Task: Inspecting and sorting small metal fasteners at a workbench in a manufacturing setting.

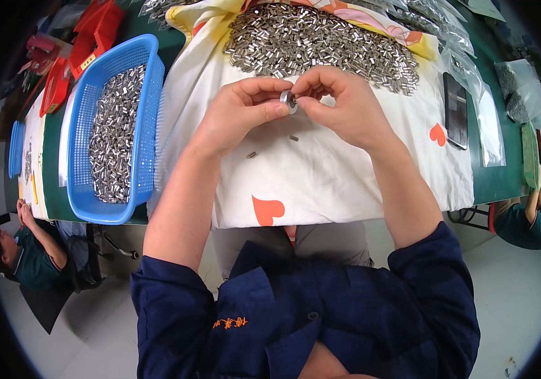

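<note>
Wears a dark blue shirt [352, 303] with small orange letters [239, 322] sewn on the chest, blurry to read. At the upper left, on a red bin [101, 31], a little yellow label [87, 61] with dark marks. Pinches a shiny ring [284, 97] between thumb and fingers of the left hand [239, 114], over a white cloth [346, 183]. Holds the fingertips of the right hand [346, 107] close together at the ring's other side; hard to tell if clamped on a tiny pin. On the cloth, nearer the body, two loose pins [294, 138] and red hearts [268, 210]; beyond the hands, a big pin heap [321, 50]. Under the cloth, a green table [513, 151]. To the left, a blue basket [146, 120] of pins; to the right, a black phone [456, 110] and clear bags [516, 88]. Farther out, a pale floor [504, 290] and, at each side, a seated person [36, 252] in green
</note>
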### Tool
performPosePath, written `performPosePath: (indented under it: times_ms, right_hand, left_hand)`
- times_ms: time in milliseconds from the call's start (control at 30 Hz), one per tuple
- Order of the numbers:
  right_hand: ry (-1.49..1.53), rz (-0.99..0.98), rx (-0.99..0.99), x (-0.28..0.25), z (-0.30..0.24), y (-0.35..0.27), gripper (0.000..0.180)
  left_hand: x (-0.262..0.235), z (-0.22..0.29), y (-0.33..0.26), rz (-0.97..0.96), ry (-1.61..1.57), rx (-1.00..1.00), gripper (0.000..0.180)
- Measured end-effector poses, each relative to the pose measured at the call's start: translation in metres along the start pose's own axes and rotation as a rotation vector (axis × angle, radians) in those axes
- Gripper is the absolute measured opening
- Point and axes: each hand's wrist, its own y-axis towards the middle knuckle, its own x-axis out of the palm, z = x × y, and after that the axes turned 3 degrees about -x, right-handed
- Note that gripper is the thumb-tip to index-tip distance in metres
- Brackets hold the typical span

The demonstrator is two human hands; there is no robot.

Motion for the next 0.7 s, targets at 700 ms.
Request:
performPosePath:
  times_ms: [700]
  right_hand:
    - [-0.195,-0.053,0.008,-0.004,-0.003,-0.002,0.01]
  left_hand:
    - [0.004,0.002,-0.003,0.033,0.133,-0.045,0.031]
